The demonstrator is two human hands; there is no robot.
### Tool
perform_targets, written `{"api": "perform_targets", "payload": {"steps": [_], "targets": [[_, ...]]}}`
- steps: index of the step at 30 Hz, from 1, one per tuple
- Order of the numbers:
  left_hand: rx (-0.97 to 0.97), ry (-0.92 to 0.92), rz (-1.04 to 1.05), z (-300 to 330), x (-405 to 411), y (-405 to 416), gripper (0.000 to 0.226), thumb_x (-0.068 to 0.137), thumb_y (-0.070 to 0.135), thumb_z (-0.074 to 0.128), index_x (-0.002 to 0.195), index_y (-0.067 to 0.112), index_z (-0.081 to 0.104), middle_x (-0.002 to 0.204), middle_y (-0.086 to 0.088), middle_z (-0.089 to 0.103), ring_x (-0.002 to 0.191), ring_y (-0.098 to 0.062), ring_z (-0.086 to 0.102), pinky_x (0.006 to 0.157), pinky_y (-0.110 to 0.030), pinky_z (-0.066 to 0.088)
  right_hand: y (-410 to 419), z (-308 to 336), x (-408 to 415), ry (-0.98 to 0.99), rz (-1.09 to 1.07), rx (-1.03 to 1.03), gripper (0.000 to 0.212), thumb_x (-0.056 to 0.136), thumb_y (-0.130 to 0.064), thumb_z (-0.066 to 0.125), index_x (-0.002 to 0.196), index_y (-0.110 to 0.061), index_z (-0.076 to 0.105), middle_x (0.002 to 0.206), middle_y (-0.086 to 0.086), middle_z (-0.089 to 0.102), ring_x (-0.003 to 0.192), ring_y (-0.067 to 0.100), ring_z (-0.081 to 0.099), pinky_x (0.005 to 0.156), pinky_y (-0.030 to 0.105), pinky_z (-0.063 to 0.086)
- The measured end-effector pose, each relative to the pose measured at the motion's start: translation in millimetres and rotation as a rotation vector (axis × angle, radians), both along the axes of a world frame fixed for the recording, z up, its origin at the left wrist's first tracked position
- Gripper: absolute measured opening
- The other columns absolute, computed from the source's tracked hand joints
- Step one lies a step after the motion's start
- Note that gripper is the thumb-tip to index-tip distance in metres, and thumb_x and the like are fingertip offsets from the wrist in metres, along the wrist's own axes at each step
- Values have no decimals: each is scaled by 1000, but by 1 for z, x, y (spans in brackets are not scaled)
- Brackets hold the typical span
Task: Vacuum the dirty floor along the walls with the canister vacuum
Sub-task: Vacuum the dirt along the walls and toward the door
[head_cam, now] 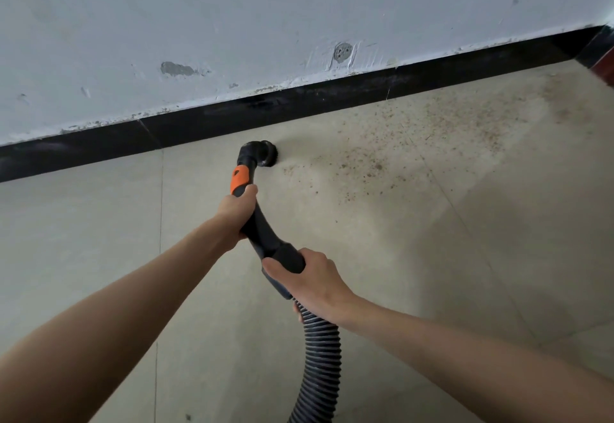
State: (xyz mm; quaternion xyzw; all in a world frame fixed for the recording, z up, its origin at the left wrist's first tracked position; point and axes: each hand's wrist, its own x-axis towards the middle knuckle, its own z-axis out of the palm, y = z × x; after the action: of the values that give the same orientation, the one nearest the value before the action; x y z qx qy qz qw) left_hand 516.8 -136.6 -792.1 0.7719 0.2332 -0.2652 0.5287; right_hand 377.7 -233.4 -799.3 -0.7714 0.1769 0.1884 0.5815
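Seen from above, a black curved vacuum handle is held in both bare hands over a pale tiled floor. The left hand is wrapped around the upper part of the handle, just below an orange band. The right hand is clamped around the lower end, where the handle is joined to a grey ribbed hose. The hose is seen curving down and out of the bottom edge of the view; the canister itself is not shown. The two hands are set apart along the handle, one above the other.

At the far end of the handle, a small round black brush nozzle is placed on the floor just beside a black baseboard. To the right of the nozzle, brown specks of dirt are scattered across the tiles along the baseboard. Above it, a scuffed white wall with grey patches is seen.
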Motion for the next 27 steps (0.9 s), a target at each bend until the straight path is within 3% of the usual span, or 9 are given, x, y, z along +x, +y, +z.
{"api": "perform_targets", "payload": {"steps": [5,14,20,27], "targets": [[4,-1,13,-14,-23,4,36,95,36,43,112,4,44,84,-7,49,86,-26,52,74,-36,45,-1,-3,-24,18,-27,5,43,79,-55,66,81,-14,55,67,0,59,54,17,56,57,33,51],[26,-35,-121,-4,-34,-40,33,96,36,43,105,5,45,79,-6,47,86,-27,52,77,-34,46,-22,8,-44,38,-175,19,38,85,-50,64,74,-16,51,60,-3,54,48,13,54,47,22,44],[45,-42,-227,-2,-34,-69,34,97,39,42,103,6,46,78,-5,47,69,-17,49,67,-30,43,-32,3,-45,46,-291,30,39,85,-50,64,78,-14,52,63,1,54,47,16,56,48,26,46],[96,-82,-326,-1,-18,-85,34,99,40,36,101,7,45,77,-4,45,66,-15,46,58,-26,39,-40,-6,-29,50,-326,83,35,86,-46,64,80,-14,51,67,2,53,50,19,56,48,27,48]]}}
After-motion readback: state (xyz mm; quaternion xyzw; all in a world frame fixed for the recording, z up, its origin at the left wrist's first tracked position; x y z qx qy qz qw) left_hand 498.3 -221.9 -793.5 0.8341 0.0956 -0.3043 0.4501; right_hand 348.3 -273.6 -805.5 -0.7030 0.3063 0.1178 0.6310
